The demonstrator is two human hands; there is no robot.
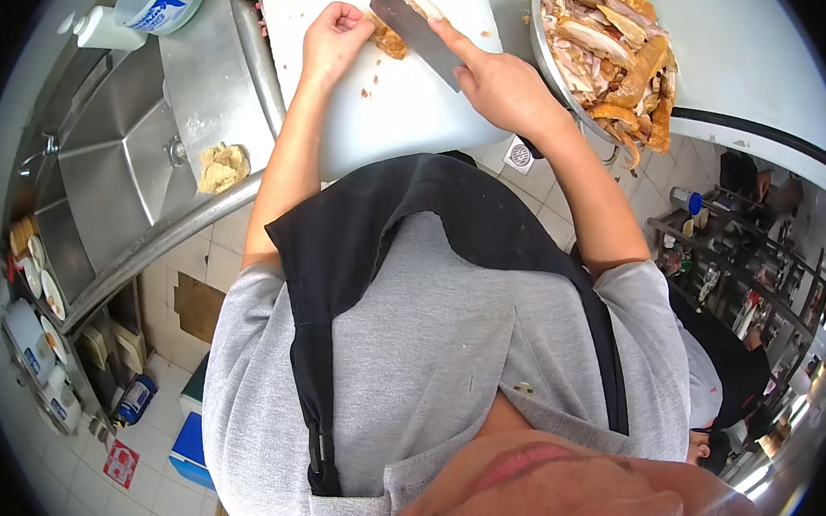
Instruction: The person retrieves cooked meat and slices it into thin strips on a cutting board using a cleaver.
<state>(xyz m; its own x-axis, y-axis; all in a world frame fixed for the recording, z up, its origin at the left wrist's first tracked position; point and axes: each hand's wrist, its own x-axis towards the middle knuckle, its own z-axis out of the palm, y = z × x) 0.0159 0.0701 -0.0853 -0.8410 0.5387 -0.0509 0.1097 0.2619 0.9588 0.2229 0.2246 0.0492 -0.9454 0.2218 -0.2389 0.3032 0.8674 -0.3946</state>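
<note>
My right hand point(507, 87) is closed around a cleaver point(417, 38), its forefinger stretched along the blade. The handle is hidden by the hand. The broad blade slants across a white cutting board point(386, 127), its holed end pointing away from me. Left of the blade, my left hand point(336, 43) has curled fingers pressed against a browned piece of cooked chicken point(387, 42). Part of that piece lies hidden behind the blade. Small crumbs are scattered over the board around both hands.
A metal bowl point(544, 47) heaped with cut cooked chicken point(613, 52) stands right of the board. To the left are a steel sink point(110, 172), a crumpled yellowish cloth point(224, 167), and a plastic tub point(159, 9). Another person point(722, 362) is behind me at right.
</note>
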